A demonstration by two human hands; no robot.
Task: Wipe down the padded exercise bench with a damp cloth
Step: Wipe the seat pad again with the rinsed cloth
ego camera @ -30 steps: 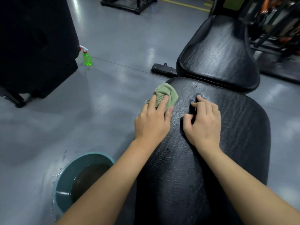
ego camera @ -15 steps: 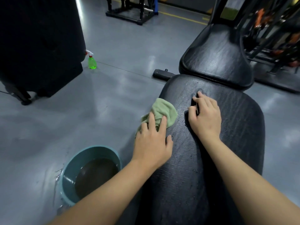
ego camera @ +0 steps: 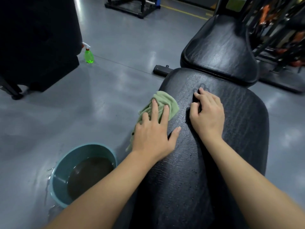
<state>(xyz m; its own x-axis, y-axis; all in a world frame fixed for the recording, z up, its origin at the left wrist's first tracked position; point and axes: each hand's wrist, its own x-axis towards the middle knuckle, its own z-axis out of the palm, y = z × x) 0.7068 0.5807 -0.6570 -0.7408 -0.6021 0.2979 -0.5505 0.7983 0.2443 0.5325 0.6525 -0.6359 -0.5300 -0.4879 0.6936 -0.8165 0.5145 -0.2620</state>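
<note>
The black padded bench (ego camera: pixel 231 129) runs from the bottom of the view up the middle, its surface wet and glistening; a second black pad (ego camera: pixel 219 50) rises beyond it. A pale green cloth (ego camera: pixel 166 101) lies over the bench's left edge. My left hand (ego camera: pixel 153 134) presses on the cloth with straight fingers, thumb on the pad. My right hand (ego camera: pixel 208 113) rests on the pad's top just right of the cloth, its fingers bent against the surface and holding nothing.
A teal basin (ego camera: pixel 66 172) of dark water stands on the grey floor left of the bench, with splashes around it. A green spray bottle (ego camera: pixel 88 54) stands farther back beside a large black block (ego camera: pixel 38 40). Dark gym racks (ego camera: pixel 279 27) fill the upper right.
My left hand has drawn the cloth back toward me along the bench's left edge, so it now hangs partly over the side. My right hand has stayed on the pad.
</note>
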